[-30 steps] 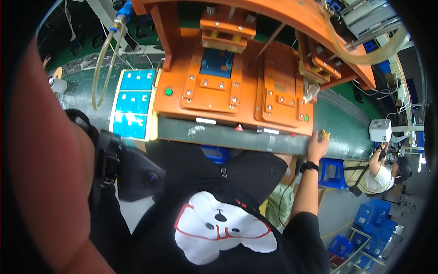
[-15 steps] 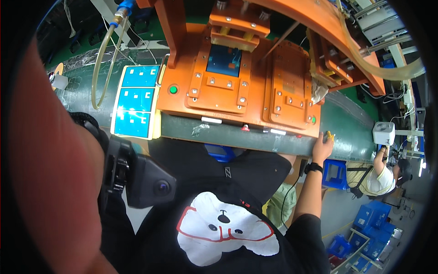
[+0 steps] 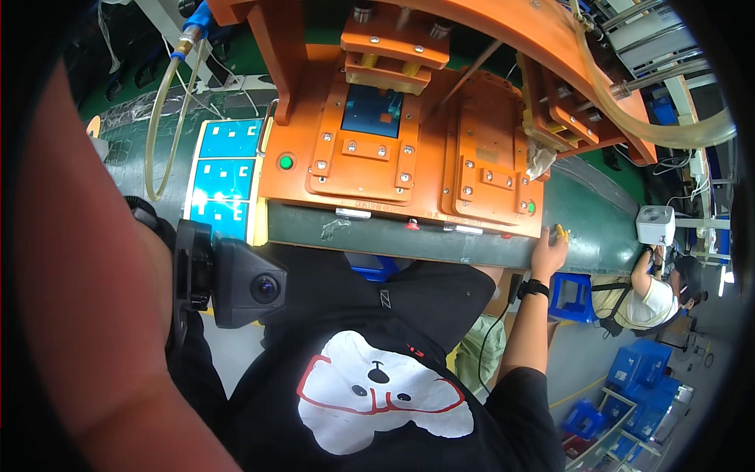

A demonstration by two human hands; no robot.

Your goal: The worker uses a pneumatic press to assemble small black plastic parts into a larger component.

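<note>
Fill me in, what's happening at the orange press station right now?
A person in a black printed T-shirt stands at the orange press fixture on a dark green bench. Their right hand rests at the bench's front edge by a small yellow part. The left hand isn't visible, only the raised left arm. A sheet of blue panels lies left of the fixture.

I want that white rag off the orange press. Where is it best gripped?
Pinch the loose hanging lower fold of the white rag, coming from the bench's front edge. It hangs bunched from the orange press, under a bracket, so its top looks hard to reach.
</note>
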